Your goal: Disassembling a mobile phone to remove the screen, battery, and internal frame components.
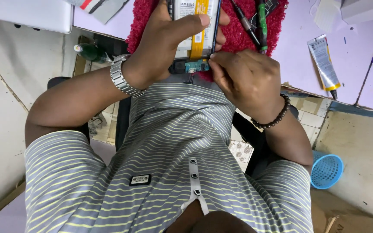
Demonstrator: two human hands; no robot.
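Note:
An opened phone point(195, 32) with its back cover off lies on a red fuzzy mat point(238, 34), showing a white battery and an orange flex strip. My left hand point(165, 43), with a metal watch on the wrist, grips the phone from the left, thumb across the battery. Below it, my right hand point(242, 75), wearing a dark bead bracelet, pinches at the small blue-green board point(195, 66) at the phone's lower end. Whether its fingertips hold a tool or part is hidden.
Screwdrivers, one with a green handle point(262, 21), lie on the mat to the right. A glue tube point(324, 64) rests on the pale purple tabletop point(298, 51). A green bottle point(89, 52) stands at the left, and a blue basket point(327, 171) sits on the floor.

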